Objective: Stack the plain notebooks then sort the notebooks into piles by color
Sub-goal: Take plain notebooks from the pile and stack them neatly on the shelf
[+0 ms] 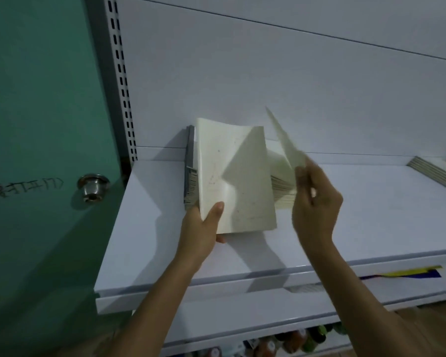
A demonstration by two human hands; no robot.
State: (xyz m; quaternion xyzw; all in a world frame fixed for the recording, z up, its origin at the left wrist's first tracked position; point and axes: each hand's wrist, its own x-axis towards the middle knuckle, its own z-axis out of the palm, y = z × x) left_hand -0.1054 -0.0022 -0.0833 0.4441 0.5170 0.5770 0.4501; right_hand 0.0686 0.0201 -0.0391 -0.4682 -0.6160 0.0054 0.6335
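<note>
A cream plain notebook (pixel 236 176) stands tilted on the white shelf (pixel 371 207), leaning against several upright notebooks with grey spines (pixel 190 173) at its left. My left hand (pixel 204 225) grips its lower left corner, thumb on the cover. My right hand (pixel 316 202) pinches the lower edge of another thin cream notebook (pixel 285 140), lifted edge-on and blurred. Behind it lies a low stack of cream notebooks (pixel 281 184) on the shelf.
Another pile of notebooks (pixel 433 173) lies at the shelf's far right edge. A green door (pixel 41 124) with a metal knob (pixel 93 188) stands to the left. A slotted upright (pixel 121 81) borders the shelf. Bottles (pixel 294 341) sit on a lower shelf.
</note>
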